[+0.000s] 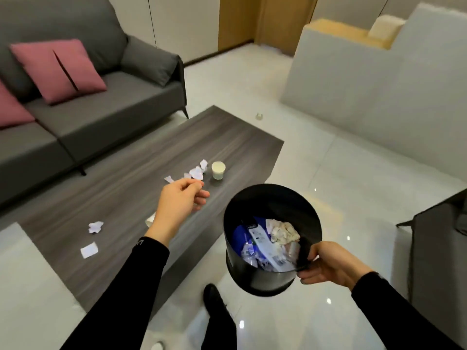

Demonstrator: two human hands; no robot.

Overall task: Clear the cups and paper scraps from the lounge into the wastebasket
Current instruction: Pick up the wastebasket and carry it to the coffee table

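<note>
My right hand (pixel 328 265) grips the near rim of a black wastebasket (pixel 267 198), held tilted above the floor beside the table; trash lies inside it. My left hand (pixel 180 198) hovers over the dark wood coffee table (pixel 126 193), fingers loosely curled, nothing visibly in it. A white cup (pixel 218 170) stands upright on the table just beyond that hand. Crumpled paper scraps (pixel 197 170) lie beside the cup. Two more scraps (pixel 95 226) (pixel 89 250) rest near the table's left end. Another white piece (pixel 150 220) is partly hidden by my left wrist.
A grey sofa (pixel 101 102) with pink cushions (pixel 59 68) runs behind the table. A small pale object (pixel 259 116) lies on the glossy floor past the table. A grey chair (pixel 439 248) stands at the right. My foot (pixel 213 296) is below the basket.
</note>
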